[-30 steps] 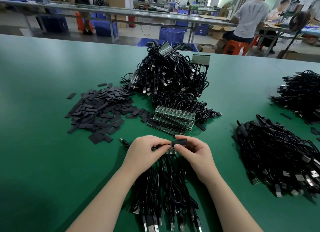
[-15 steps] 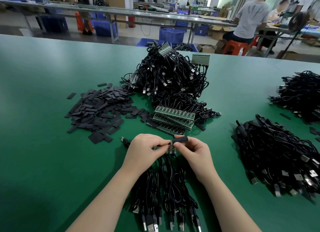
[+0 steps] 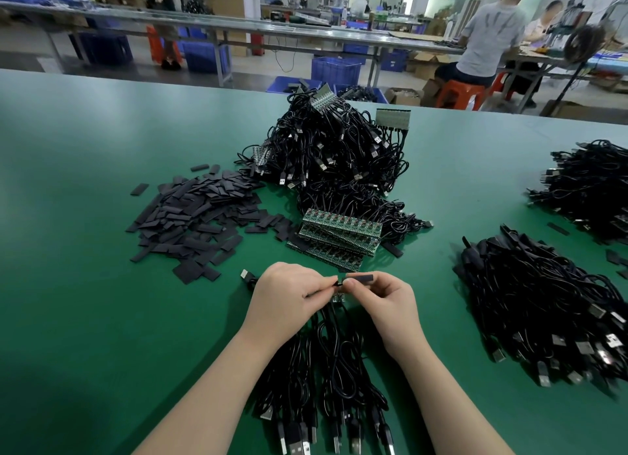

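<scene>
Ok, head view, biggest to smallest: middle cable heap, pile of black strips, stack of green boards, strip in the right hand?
Middle cable heap
Pile of black strips, nearly as wide
Stack of green boards
Strip in the right hand

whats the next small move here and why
Probably slide the black sleeve leftward over the cable end that the left hand pinches. The right hand holds the sleeve level, right beside that end and not yet over it.
</scene>
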The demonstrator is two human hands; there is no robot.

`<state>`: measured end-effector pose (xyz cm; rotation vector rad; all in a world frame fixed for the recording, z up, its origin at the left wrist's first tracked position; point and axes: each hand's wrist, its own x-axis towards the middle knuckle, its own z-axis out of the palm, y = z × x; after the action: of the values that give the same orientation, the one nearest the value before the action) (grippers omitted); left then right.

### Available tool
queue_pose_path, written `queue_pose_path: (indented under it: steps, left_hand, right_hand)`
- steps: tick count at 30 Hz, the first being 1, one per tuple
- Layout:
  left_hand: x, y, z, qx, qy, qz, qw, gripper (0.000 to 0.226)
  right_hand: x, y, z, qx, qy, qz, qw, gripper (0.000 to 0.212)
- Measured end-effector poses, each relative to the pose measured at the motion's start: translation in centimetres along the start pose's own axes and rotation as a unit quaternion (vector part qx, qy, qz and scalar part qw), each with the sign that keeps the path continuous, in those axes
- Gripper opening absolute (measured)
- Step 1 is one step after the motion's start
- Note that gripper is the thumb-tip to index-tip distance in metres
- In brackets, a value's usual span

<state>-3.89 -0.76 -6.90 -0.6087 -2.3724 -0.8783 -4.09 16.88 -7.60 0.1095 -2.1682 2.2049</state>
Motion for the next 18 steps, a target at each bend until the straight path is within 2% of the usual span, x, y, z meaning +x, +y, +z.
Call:
queue_pose_path:
  steps: [4, 18]
  left_hand:
    - [-0.02, 0.09, -0.03, -0.002, -0.002, -0.004, 1.000, 0.014]
    - [-0.01, 0.81, 0.00, -0.041, 0.016, -0.090, 0.995, 0.025]
  right_hand:
    - [-0.13, -0.19, 0.09, -0.015, -0.027, 0.001, 1.000, 0.010]
    - [-0.13, -0.43, 0.25, -0.031, -0.050, -0.020, 0.998, 0.018]
